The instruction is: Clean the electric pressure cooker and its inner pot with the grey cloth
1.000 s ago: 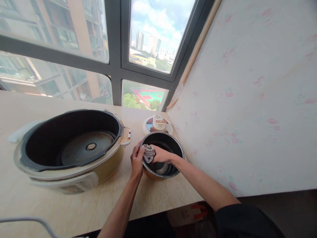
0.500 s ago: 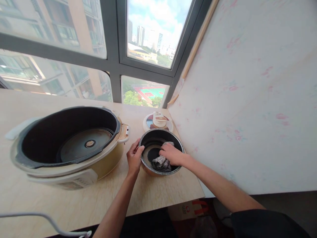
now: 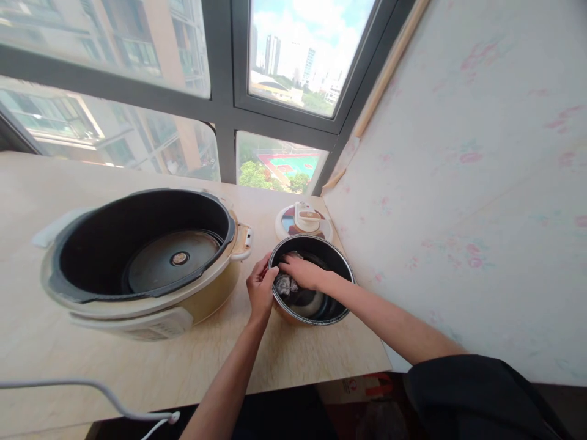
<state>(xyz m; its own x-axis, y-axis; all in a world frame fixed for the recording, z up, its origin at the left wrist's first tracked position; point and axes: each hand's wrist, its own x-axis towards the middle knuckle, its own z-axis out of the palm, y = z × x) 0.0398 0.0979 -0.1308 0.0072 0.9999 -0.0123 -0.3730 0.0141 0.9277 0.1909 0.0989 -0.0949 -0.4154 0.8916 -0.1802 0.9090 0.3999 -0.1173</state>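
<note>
A round dark-lined pot (image 3: 316, 315) stands on the pale marbled counter near its right edge. My left hand (image 3: 261, 287) grips the pot's left rim, thumb over the edge and fingers outside. Inside the pot, my right hand (image 3: 300, 271) presses a crumpled grey patterned cloth (image 3: 285, 285) against the left inner side; its fingertips are partly hidden by the cloth and shadow. Behind the pot lies a white and brown lid (image 3: 306, 220). To the left sits the large cooker body (image 3: 211, 299), uncovered, with a dark inside and a metal plate at its bottom.
Window frames (image 3: 224, 91) rise behind the counter (image 3: 275, 379). A papered wall (image 3: 458, 183) closes off the right side. A grey cord (image 3: 101, 388) runs along the front left. Below the counter, a bag (image 3: 339, 391) is partly visible.
My right hand has moved the cloth from the right part of the pot to its left side. My left hand keeps its hold on the rim. The view has shifted slightly.
</note>
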